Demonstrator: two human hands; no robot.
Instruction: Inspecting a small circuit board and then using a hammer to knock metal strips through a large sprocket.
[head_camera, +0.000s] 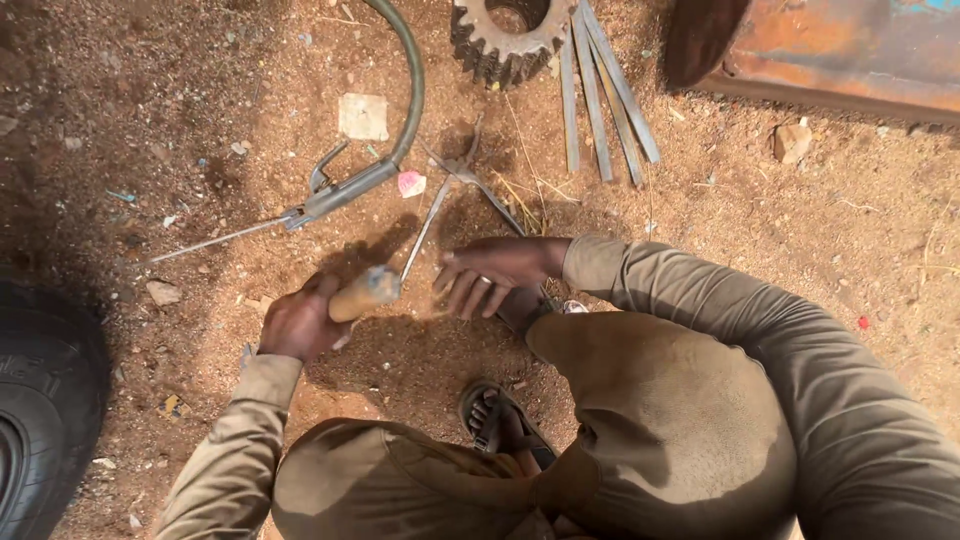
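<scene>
I squat over bare reddish dirt. My left hand (298, 322) is closed around a short wooden handle (364, 293), its blunt end pointing right. My right hand (488, 272) rests just beside it, fingers curled downward and touching something small that I cannot make out. A thin metal rod (424, 232) runs from between my hands up to a crossed pair of metal rods (468, 178). My knees and a sandalled foot (492, 415) fill the lower part of the view.
An electrode holder (330, 198) on a green cable (408, 100) lies upper left with a welding rod sticking out. A toothed gear (508, 40) and several flat metal strips (600, 95) lie at the top. A tyre (40, 400) stands at the left, rusty metal (850, 55) upper right.
</scene>
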